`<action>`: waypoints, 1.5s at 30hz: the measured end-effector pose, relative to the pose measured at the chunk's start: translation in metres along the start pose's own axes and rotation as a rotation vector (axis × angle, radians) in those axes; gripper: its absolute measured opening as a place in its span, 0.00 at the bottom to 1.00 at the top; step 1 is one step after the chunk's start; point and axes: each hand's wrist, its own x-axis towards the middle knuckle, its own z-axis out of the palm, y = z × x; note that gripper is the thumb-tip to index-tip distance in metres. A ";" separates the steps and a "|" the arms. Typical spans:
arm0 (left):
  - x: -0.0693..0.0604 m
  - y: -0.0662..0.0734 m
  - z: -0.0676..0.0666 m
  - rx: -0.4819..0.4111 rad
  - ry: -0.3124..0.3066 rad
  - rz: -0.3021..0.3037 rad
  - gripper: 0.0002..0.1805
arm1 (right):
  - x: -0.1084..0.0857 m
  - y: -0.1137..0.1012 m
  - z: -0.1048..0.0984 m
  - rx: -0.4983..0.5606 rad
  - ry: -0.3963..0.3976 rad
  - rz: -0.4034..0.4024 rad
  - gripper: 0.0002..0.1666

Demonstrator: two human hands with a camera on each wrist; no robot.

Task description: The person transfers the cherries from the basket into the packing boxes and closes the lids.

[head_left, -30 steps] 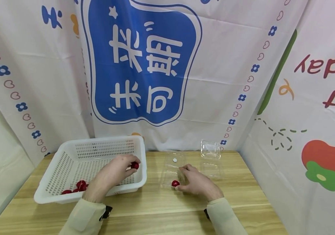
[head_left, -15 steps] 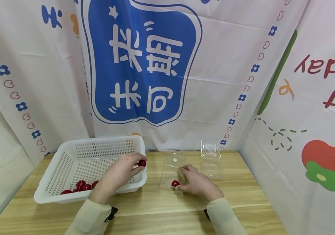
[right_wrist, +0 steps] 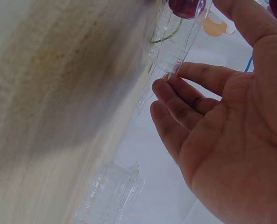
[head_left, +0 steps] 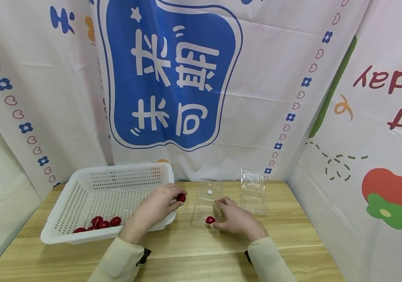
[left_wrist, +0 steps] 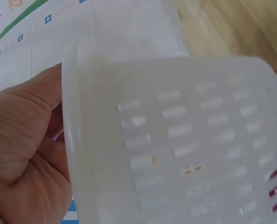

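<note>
Pinching left hand (head_left: 156, 209), head view: one red cherry (head_left: 181, 198) between thumb and fingers, just beyond the white basket (head_left: 67, 238).
Clear container (head_left: 205, 208), head view: second cherry (head_left: 210, 220) inside.
White basket, left wrist view: hides left fingertips.
Right hand (right_wrist: 229, 123), right wrist view: half open, touching clear container.

Our left hand (left_wrist: 26, 154) reaches partly behind the white basket (left_wrist: 103, 149), fingertips hidden. Through its slots we glimpse something dark red (left_wrist: 276, 190); beyond lies the table (left_wrist: 231, 28).
</note>
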 end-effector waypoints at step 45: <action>0.028 0.051 0.065 0.147 -0.259 0.086 0.07 | 0.002 0.001 0.000 -0.001 0.009 -0.004 0.60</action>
